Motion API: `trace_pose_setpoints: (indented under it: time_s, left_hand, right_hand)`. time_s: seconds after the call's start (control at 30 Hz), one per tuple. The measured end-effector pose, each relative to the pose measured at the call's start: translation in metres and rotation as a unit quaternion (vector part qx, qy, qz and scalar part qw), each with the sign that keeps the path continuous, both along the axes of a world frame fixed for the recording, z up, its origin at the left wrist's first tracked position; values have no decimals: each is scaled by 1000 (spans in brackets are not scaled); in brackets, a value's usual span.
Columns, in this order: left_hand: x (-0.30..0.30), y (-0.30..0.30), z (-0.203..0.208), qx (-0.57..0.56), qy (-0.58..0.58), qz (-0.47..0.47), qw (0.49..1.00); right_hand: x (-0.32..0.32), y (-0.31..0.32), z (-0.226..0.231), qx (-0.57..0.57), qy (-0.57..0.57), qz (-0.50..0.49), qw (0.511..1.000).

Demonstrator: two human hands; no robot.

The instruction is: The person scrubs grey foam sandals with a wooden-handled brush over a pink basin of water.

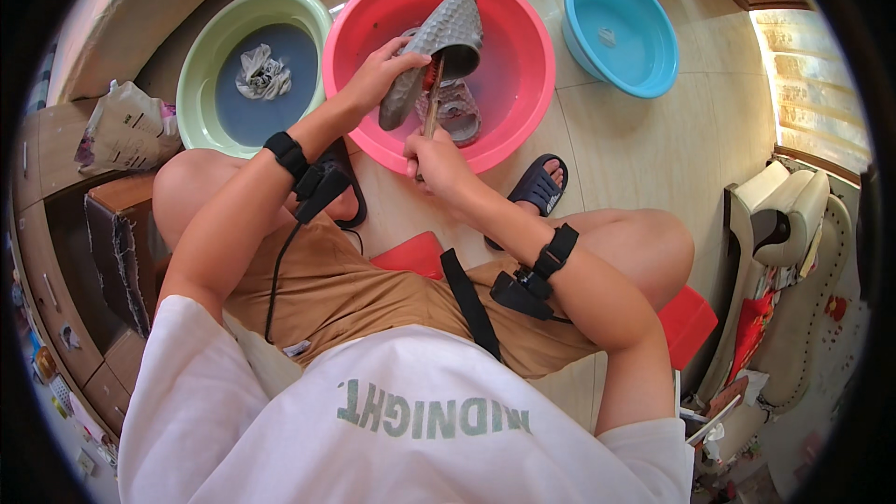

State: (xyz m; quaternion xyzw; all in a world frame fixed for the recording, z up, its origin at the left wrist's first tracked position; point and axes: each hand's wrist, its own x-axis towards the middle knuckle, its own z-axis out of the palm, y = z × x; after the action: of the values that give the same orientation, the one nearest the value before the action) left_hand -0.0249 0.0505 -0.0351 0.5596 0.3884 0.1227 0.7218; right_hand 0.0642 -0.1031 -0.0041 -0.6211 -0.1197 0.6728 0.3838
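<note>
We note green basin (207, 56) at 10 o'clock, dark water inside, crumpled grey cloth (262, 73) soaking in it. Blue basin (620, 30) at 1 o'clock, apart from others. Dark slide sandal (537, 185) on tiled floor just right of centre. White plastic bag (126, 129) at 9 o'clock. Red stool (689, 319) at 4 o'clock.
</note>
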Motion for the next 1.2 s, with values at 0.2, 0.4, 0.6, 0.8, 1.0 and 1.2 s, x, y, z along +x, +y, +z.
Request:
trace_pose_setpoints:
  time_s: [0.2,0.4,0.6,0.8,1.0,1.2]
  left_hand:
    - [4,-3,10,-17,3,8,1000]
    - [8,-6,8,-1,-16,-7,1000]
    - [4,1,-7,-10,-1,13,1000]
    - [5,-4,7,-30,-11,3,999]
    - [7,-2,2,-15,-17,-3,1000]
    - [6,-4,7,-19,-11,-3,1000]
  right_hand:
    - [26,13,-24,12,-2,41,999]
    - [28,20,-23,27,-11,15,999]
    - [5,4,-6,18,5,5,1000]
    - [28,20,-3,16,9,-56,998]
    - [-8,-1,4,57,-9,8,998]
    - [10,4,1,35,22,47,998]
